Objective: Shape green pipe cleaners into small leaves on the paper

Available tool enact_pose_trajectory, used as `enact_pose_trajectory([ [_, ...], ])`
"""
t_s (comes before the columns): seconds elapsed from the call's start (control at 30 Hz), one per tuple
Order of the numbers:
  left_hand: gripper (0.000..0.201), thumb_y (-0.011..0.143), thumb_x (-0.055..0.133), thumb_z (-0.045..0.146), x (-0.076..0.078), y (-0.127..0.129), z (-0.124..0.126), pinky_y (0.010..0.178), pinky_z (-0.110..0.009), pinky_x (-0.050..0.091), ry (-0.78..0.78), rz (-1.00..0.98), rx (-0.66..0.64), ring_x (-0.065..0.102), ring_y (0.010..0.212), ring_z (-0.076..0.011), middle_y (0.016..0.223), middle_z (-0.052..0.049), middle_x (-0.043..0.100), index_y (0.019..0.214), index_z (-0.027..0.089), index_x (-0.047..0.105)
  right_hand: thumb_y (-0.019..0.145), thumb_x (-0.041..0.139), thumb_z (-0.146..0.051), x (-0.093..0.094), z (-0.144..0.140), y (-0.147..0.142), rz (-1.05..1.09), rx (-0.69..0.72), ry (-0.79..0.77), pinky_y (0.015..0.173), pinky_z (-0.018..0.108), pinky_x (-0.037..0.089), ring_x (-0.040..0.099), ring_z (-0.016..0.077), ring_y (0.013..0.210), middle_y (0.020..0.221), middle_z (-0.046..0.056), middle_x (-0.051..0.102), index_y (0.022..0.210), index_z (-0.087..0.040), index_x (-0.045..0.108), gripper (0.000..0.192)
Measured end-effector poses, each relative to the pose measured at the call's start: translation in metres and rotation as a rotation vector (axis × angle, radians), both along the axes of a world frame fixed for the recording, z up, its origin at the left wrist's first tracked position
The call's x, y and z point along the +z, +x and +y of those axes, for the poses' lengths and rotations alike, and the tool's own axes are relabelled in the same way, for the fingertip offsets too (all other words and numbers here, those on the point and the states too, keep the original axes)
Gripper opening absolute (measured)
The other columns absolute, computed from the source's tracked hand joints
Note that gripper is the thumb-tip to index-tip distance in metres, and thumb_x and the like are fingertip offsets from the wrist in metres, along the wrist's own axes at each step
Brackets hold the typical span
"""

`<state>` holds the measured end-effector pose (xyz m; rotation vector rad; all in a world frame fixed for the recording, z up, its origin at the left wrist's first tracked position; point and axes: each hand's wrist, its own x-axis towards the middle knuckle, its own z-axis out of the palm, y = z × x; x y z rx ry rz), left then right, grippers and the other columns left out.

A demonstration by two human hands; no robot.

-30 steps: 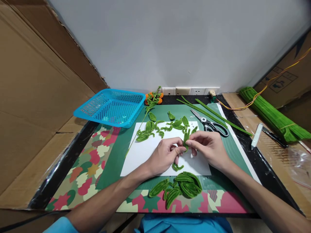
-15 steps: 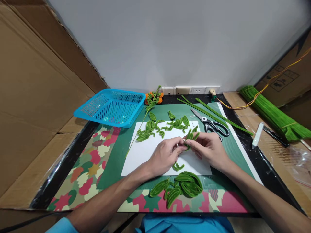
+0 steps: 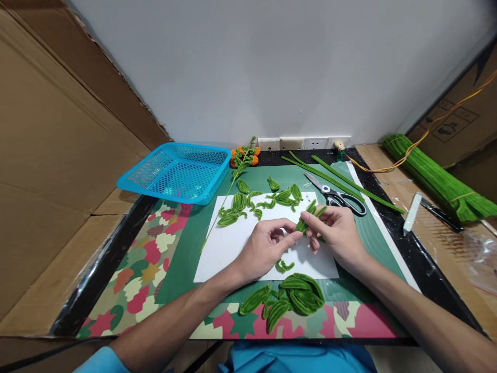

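My left hand (image 3: 267, 246) and my right hand (image 3: 336, 233) meet over a white paper sheet (image 3: 233, 243) and both pinch a folded green pipe-cleaner leaf (image 3: 308, 216), which tilts up to the right. A small curled green piece (image 3: 284, 266) lies on the paper just below my hands. A pile of finished green leaves (image 3: 289, 301) sits near the front edge. More small leaves (image 3: 264, 199) are scattered along the paper's far edge.
A blue mesh basket (image 3: 176, 171) stands at the back left. Scissors (image 3: 337, 196) and long green pipe cleaners (image 3: 341, 181) lie at the back right, and a green bundle (image 3: 438, 178) further right. An orange flower stem (image 3: 243, 158) lies by wall sockets. Cardboard walls flank the table.
The green leaf in my fingers has tilted from upright to slanting up-right. My right hand has shifted slightly right and up; the left thumb and finger stay on the leaf's lower end.
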<state>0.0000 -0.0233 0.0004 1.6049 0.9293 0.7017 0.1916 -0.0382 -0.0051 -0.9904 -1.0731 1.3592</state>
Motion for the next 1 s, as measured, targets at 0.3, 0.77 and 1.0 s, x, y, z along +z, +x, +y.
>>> enact_pose_trajectory([
  [0.3,0.023,0.096,0.073,0.036,0.000,-0.002,0.001,0.056,-0.023,0.041,0.137,0.002,0.069,0.053,0.061,-0.0105,0.074,-0.001,0.067,0.088,0.014,0.073,0.088,0.085,-0.040,-0.003,0.001,0.003,0.062,0.060,-0.017,0.039,0.021,0.052,0.063,0.0125,0.039,0.058,0.002,0.070,0.068,-0.015,0.072,0.034],
  [0.77,0.026,0.110,0.051,0.024,-0.009,-0.007,-0.001,0.064,-0.027,0.044,0.865,0.405,-0.011,0.060,0.071,-0.0142,0.083,-0.003,0.065,0.095,0.016,0.070,0.078,0.092,-0.045,-0.004,0.002,0.003,0.119,0.076,-0.115,0.040,0.024,0.059,0.068,0.0163,0.042,0.061,0.005,0.075,0.069,-0.015,0.069,0.039],
  [1.0,0.033,0.110,0.046,0.022,-0.005,-0.007,-0.002,0.058,-0.028,0.041,1.028,0.542,-0.026,0.055,0.061,-0.0136,0.076,-0.001,0.060,0.087,0.016,0.068,0.079,0.091,-0.049,-0.008,0.003,0.002,0.159,0.085,-0.165,0.039,0.022,0.059,0.069,0.0160,0.044,0.062,0.005,0.075,0.070,-0.015,0.067,0.042],
])
